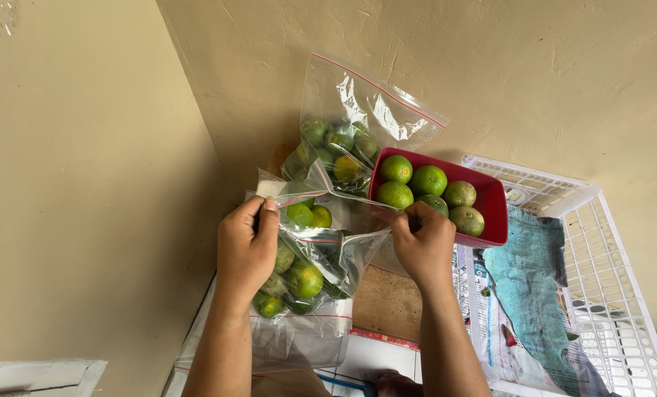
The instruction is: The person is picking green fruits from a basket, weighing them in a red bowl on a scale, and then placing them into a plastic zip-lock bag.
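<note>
My left hand (pixel 246 246) and my right hand (pixel 424 242) each pinch one end of the top edge of a clear zip bag (pixel 339 220) that holds a few green limes (pixel 299 214). Under my left hand lies another clear bag of limes (pixel 303 283), and a further one (pixel 343 140) leans upright against the wall behind. A red rectangular tub (pixel 490 202) with several green and yellow-green limes (pixel 428 180) sits just above my right hand.
A white plastic crate (pixel 615 279) lined with printed paper stands at the right. The bags rest on a wooden board (pixel 387 301) in a corner between two beige walls (pixel 86 184). Empty clear bags (pixel 299 345) lie at the front.
</note>
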